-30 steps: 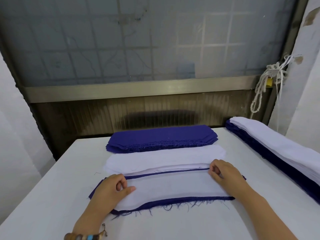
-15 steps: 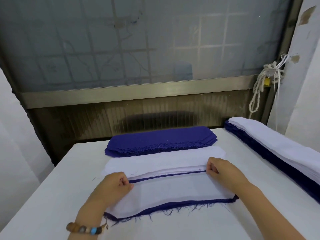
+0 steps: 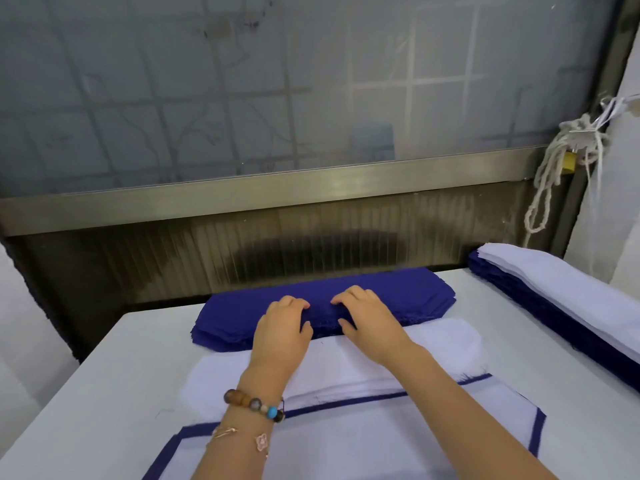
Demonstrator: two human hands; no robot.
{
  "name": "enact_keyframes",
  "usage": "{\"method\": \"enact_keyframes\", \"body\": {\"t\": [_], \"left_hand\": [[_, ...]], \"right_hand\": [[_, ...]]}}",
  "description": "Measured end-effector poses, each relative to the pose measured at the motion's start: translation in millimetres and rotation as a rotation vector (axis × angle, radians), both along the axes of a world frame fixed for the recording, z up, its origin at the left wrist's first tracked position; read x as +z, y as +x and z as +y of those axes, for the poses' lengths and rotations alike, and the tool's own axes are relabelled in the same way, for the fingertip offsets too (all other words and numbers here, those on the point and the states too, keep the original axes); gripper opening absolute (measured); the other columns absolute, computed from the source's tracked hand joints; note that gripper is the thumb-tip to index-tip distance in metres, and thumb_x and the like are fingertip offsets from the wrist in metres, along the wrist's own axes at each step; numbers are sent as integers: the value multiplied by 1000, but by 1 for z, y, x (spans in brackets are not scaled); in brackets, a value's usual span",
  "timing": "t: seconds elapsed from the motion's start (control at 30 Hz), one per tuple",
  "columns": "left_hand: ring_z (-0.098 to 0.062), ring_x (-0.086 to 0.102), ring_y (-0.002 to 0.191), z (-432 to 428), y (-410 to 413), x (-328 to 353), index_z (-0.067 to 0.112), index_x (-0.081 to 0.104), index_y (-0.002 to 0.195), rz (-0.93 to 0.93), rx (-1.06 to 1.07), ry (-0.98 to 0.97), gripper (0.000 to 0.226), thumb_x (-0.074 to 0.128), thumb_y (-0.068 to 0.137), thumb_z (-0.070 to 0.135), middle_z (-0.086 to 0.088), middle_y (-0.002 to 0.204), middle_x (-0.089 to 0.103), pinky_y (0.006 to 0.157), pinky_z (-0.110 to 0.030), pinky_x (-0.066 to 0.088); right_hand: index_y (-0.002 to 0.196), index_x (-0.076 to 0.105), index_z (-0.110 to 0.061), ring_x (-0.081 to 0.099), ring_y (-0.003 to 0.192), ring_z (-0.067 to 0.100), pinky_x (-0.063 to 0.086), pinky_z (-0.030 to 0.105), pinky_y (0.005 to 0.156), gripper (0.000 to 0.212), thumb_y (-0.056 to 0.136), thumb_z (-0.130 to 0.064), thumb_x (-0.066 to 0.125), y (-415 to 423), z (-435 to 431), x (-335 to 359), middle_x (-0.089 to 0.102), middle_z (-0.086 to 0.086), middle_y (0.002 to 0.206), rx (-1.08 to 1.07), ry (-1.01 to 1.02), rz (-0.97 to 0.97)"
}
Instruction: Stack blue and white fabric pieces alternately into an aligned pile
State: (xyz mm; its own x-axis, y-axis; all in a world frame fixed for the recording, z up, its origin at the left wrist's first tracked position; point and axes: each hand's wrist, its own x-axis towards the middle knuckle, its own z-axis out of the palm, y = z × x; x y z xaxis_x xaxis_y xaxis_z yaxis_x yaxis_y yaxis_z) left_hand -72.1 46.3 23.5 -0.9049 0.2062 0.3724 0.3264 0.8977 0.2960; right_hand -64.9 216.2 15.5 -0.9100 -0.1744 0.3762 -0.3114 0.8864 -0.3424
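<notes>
A stack of blue fabric pieces (image 3: 415, 299) lies at the far end of the white table (image 3: 104, 393). My left hand (image 3: 282, 329) and my right hand (image 3: 367, 320) rest side by side on its near edge, fingers bent on top and thumbs against the front. No piece is lifted. Nearer to me lies a stack of white pieces (image 3: 346, 365). Closest is the aligned pile (image 3: 381, 441), white on top with blue borders showing round it.
A long tall stack of blue pieces topped with white ones (image 3: 571, 299) runs along the table's right side. A frosted window with a metal sill (image 3: 277, 188) stands behind the table. A knotted cord (image 3: 554, 168) hangs at the right.
Both hands left the ends of the near pile's top white piece and reached forward to the middle of the blue stack. The view tilted down and moved closer.
</notes>
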Motion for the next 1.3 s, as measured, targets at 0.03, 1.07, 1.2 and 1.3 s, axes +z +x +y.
{"method": "enact_keyframes", "body": {"t": [0.03,1.07,1.2,1.3], "left_hand": [[-14,47,121,2,-6,-2,21,50,135,6,8,-2,36,48,99,25,5,133,52,100,-30,42],[-21,44,121,8,-58,-21,24,51,126,100,234,25,32,48,98,39,1,128,54,96,-37,33],[-21,45,116,8,-58,-18,25,53,110,92,225,37,18,51,97,37,1,120,56,93,-36,33],[-22,44,117,8,-60,-17,23,56,106,78,223,-5,16,51,98,36,0,121,54,93,-37,34]], "right_hand": [[131,51,-21,44,117,14,41,25,98,35,97,-22,53,-7,-4,-1,48,-5,128,3,-7,-7],[115,48,-15,55,102,25,48,34,75,21,100,-30,47,-62,-33,-3,61,8,115,-244,85,11],[116,50,-14,55,103,25,47,33,74,24,99,-31,48,-63,-33,-3,61,9,115,-246,97,-1],[117,52,-13,56,104,25,47,32,74,27,99,-33,48,-65,-31,-3,61,9,116,-240,101,4]]}}
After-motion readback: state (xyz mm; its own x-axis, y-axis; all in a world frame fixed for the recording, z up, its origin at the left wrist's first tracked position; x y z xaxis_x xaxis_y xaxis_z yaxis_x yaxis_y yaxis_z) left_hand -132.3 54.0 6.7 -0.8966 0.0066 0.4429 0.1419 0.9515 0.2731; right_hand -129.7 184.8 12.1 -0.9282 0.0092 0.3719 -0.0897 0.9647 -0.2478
